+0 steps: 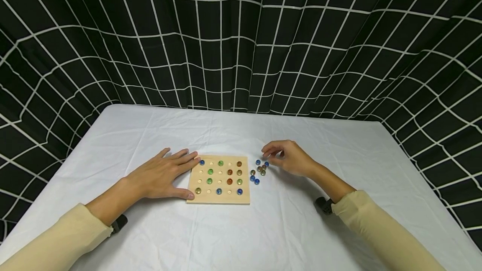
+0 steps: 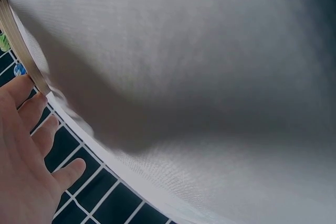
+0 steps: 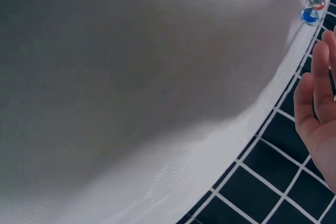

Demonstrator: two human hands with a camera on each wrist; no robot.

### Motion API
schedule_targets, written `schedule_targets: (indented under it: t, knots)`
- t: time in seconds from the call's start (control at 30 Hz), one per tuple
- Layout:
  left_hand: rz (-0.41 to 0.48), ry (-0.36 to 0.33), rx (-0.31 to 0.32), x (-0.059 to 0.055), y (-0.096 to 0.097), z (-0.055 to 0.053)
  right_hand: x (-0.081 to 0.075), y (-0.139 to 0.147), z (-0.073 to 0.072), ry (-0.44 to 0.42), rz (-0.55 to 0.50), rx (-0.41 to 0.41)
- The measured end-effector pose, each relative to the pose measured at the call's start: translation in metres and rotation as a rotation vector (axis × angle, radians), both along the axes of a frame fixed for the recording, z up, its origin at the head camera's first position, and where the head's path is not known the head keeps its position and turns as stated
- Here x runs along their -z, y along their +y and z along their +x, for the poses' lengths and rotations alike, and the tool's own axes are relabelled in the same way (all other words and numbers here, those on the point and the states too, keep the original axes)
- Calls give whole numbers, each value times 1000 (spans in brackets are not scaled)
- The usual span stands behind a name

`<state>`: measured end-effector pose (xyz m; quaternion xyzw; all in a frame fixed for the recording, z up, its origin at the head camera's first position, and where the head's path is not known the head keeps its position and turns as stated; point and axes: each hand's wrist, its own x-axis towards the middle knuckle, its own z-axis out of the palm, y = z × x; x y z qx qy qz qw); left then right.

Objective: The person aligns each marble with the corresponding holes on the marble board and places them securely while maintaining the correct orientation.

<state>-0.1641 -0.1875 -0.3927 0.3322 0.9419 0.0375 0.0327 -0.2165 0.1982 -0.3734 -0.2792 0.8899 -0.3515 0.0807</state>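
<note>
A square light-wood board (image 1: pixel 215 199) with rows of round hollows lies on the table, some hollows holding green, blue, red-brown and clear glass marbles. My left hand (image 1: pixel 162 177) rests at the board's left side, fingers spread, with fingertips at its upper left corner and the thumb on its lower left edge. To the right of the board lies a loose group of blue and brownish marbles (image 1: pixel 257 181). Over the far side of that group hovers my right hand (image 1: pixel 291 158), its fingers loosely bent. Nothing shows between its fingertips and thumb. In the right wrist view, blue marbles (image 3: pixel 310 16) lie beyond the fingertips.
A white cloth (image 1: pixel 241 237) with soft creases covers the table. Behind and on both sides hangs a black curtain (image 1: pixel 226 45) with a white grid. Dark wrist cameras (image 1: pixel 324 206) sit at both sleeve cuffs.
</note>
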Motion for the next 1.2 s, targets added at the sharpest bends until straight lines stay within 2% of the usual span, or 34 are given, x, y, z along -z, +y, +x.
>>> schedule_targets:
  t: [0.17, 0.4, 1.2]
  knots:
    - [0, 6, -1, 1, 0, -1, 6, 2, 0, -39, -14, -16]
    - [-1, 3, -3, 3, 0, -1, 14, 2, 0, -37, 5, -21]
    - [2, -6, -2, 0, 0, 0, 10, 0, 0, 4, 34, -18]
